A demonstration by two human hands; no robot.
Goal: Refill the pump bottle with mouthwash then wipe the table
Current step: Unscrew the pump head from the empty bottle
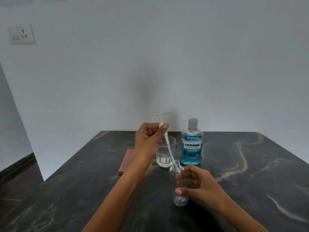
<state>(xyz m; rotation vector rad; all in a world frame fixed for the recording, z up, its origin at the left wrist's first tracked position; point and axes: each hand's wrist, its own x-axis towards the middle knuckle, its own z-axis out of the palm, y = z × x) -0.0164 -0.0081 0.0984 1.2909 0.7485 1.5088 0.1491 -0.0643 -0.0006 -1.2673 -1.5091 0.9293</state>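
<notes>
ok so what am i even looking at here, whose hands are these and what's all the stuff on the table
This is one picture from a camera worn on a person's head, looking forward and down, so the two bare hands are that person's own. The left hand holds a white pump top raised, its long tube reaching down into the neck of a small clear bottle, which looks empty. The right hand grips that bottle. On the dark marble table behind them stand a clear glass and a capped bottle of blue mouthwash. A folded pink cloth lies to the left, partly hidden by the left arm.
</notes>
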